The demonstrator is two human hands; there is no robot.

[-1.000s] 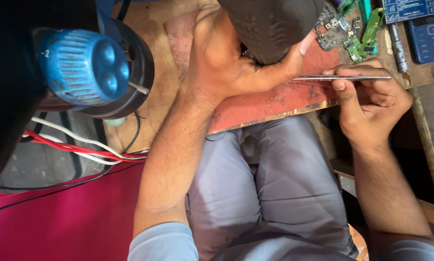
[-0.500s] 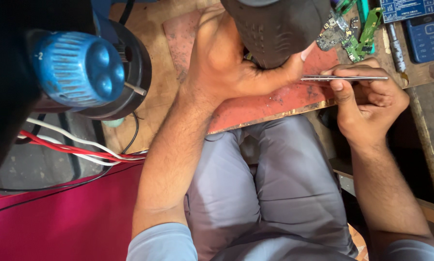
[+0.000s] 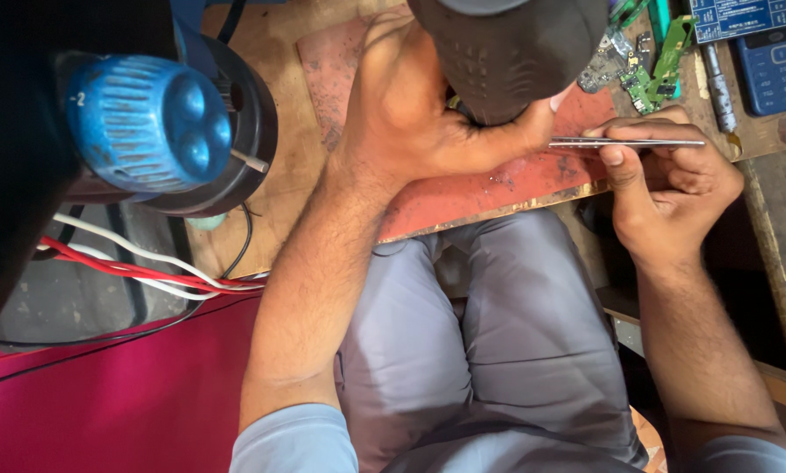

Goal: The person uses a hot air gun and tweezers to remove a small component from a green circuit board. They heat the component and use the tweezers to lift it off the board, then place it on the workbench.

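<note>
Microscope hardware fills the left of the view: a blue ridged focus knob on a black housing stands close to the camera, and red and white wires run under it toward the wooden bench. Right of that, the left hand lies on the worn red work mat, fingers curled under a dark, ribbed, cone-shaped microscope part that hangs over the mat. The hand looks closed around something small beneath that cone, probably to pin it steady in the viewing spot, but the cone hides what it is, so I cannot tell what it grips. Its thumb tip reaches out to the right, just beside the tips of the tweezers.

Slim metal tweezers lie level, pointing left toward that hidden spot. The right hand pinches them between thumb and forefinger near their middle, the other fingers folded in, wrist off the bench edge; a grip like that suits fine, small moves at the tip. Behind the right hand, small green circuit boards lie loose on the bench, with a screwdriver-like metal tool and a blue keypad phone at the far right, all within easy reach. Grey trousers show below the bench.
</note>
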